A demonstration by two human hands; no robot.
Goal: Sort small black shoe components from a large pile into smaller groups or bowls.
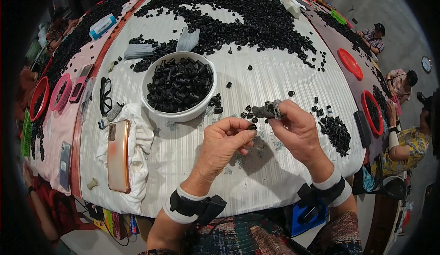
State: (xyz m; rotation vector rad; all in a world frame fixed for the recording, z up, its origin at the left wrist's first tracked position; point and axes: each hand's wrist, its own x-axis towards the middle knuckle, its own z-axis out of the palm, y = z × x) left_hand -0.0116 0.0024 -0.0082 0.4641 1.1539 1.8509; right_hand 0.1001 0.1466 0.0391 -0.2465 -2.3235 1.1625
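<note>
Above the cloth near the table's front, my left hand pinches a small black plastic part between thumb and finger. Just to its right, my right hand is closed, its fingers curled. A frayed grey cloth finger sleeve sticks out from its index finger toward the left hand. What lies under that thumb is too small to make out. Several loose black parts lie behind the fingertips. A white bucket heaped with black plastic parts stands behind and left of my left hand.
A great heap of black parts covers the far table. Left lie glasses, a phone on white cloth and another phone. A small dark pile lies right. Red baskets and co-workers are beyond.
</note>
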